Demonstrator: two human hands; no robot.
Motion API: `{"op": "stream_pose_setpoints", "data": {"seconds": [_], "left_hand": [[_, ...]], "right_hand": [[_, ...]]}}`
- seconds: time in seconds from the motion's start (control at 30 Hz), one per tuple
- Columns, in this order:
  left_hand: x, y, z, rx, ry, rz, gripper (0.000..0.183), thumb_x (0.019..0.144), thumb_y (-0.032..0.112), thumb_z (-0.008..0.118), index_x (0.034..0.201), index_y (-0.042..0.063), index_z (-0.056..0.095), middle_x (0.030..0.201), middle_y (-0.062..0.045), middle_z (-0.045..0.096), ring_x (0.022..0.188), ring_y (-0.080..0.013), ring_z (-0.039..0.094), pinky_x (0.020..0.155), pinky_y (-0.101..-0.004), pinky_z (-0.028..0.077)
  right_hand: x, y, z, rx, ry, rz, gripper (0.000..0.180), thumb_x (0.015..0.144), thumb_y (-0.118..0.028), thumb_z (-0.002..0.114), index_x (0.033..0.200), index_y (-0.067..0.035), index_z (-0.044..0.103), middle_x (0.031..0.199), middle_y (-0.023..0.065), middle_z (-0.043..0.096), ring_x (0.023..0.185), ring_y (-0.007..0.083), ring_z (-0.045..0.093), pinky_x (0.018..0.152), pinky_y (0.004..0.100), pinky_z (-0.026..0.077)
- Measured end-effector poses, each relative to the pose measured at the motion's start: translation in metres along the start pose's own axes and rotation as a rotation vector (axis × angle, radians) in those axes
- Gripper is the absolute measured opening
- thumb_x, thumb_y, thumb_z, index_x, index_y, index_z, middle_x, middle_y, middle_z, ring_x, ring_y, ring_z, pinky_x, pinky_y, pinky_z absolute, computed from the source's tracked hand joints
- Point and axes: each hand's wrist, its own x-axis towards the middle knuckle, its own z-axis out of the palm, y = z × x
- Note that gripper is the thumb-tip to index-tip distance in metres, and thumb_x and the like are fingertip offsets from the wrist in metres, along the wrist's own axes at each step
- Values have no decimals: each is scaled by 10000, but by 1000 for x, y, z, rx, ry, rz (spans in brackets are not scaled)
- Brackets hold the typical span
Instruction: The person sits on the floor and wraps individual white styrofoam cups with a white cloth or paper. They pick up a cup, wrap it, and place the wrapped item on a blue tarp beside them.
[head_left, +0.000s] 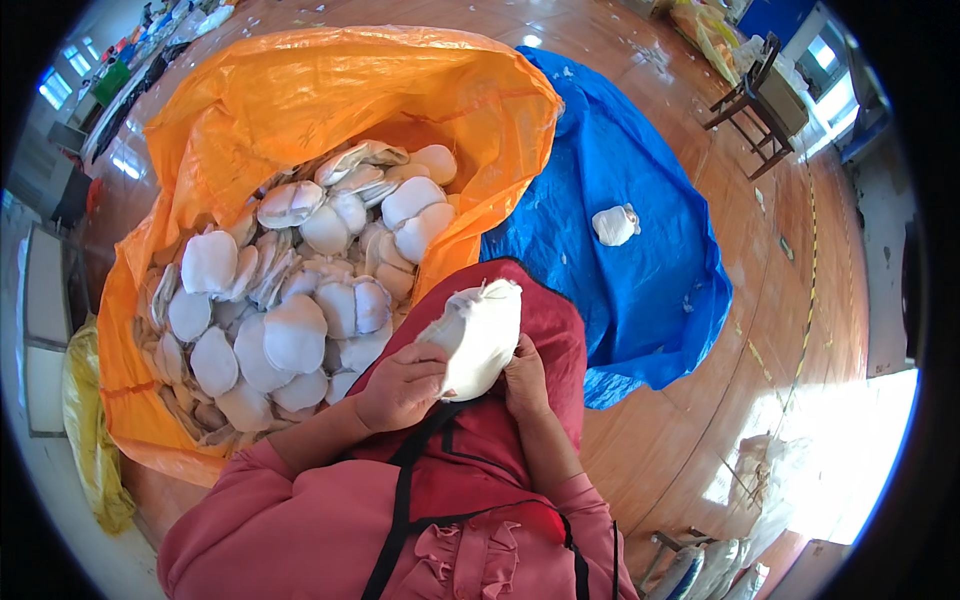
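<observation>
Over my lap, on a red apron (555, 330), a white padded fabric piece (484, 341) is held between both hands. My left hand (405, 384) grips its lower left edge, thumb and fingers pinched on the cloth. At its right edge, my right hand (526, 375) pinches it too, fingers partly hidden. Loose threads show along its top. A large orange woven plastic sack (322, 67) lies open at the left, heaped with similar pale oval fabric pads (295, 334). On a blue plastic sheet or sack (645, 300) at the right rests one small white fabric piece (615, 225).
A wooden chair (757, 109) stands at the upper right on the reddish floor (697, 435), near yellow-black tape. A yellow plastic bag (94, 435) lies at the far left. Filled bags (705, 570) sit at the lower right. A long table with piled cloth (142, 82) runs along the upper left.
</observation>
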Motion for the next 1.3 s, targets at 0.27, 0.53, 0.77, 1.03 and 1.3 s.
{"op": "stream_pose_setpoints", "data": {"seconds": [0.27,0.53,0.77,1.03,1.3], "left_hand": [[16,13,4,111,-84,123,171,691,49,720,844,49,643,896,-43,666,918,-236,627,756,-334,513],[17,23,9,81,-62,22,206,701,84,791,754,51,594,846,-64,650,885,-250,621,738,-350,496],[18,21,8,99,-44,-38,213,744,103,777,740,88,565,808,-19,628,851,-240,603,707,-379,449],[32,23,15,117,-124,135,262,702,132,781,634,92,531,722,-36,610,742,-240,584,615,-404,413],[52,28,18,-156,88,156,454,799,156,776,1169,30,545,1134,-130,612,1018,-296,631,916,-371,516]], "right_hand": [[-5,-8,2,168,97,-59,223,885,21,614,1040,-89,498,883,17,642,672,83,588,571,208,476],[-2,6,-18,35,112,-217,226,875,70,620,999,-95,530,899,-11,591,811,74,563,747,214,459],[-15,-13,-15,38,-18,-291,242,924,20,524,1146,-70,558,1013,43,664,909,102,606,798,241,484],[-15,-35,-23,239,-104,-258,238,966,-104,559,1204,-104,548,975,-16,615,766,72,537,643,214,430],[-13,-43,-29,480,-146,15,252,979,-185,564,1195,-55,557,1100,134,661,954,257,670,822,394,579]]}}
